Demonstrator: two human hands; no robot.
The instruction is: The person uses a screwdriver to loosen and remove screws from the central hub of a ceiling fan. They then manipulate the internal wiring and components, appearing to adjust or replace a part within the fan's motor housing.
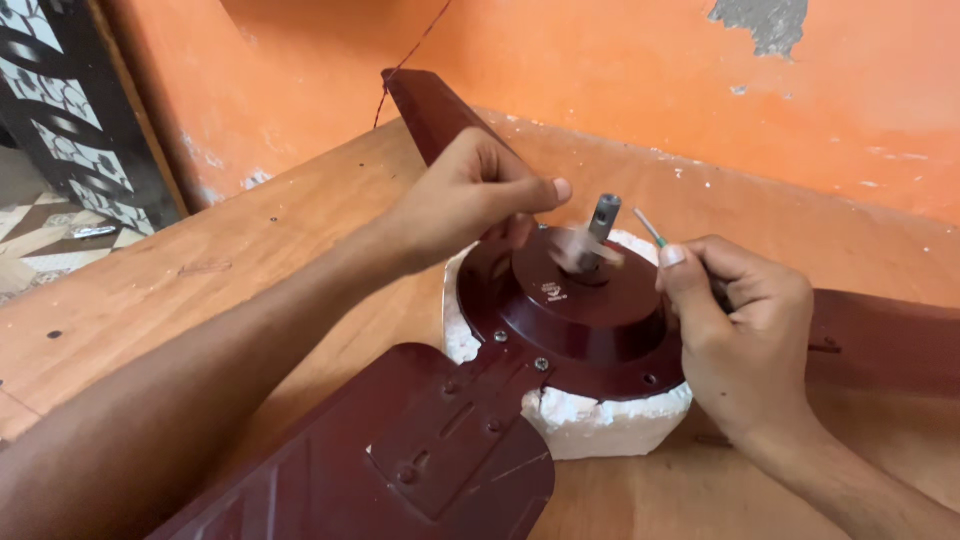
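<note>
A dark maroon ceiling fan motor rests on a white foam block on a wooden table. A grey metal shaft stands up from its centre. My left hand hovers over the motor's left side, fingers curled, with something blurred and pale by its fingertips near the shaft. My right hand grips a thin tool with a green and white tip that points at the shaft. One blade reaches toward me, another blade runs back to the wall, a third blade goes right.
The wooden table meets an orange wall at the back. A thin red wire hangs against the wall. A patterned tile floor and a dark patterned door lie at far left.
</note>
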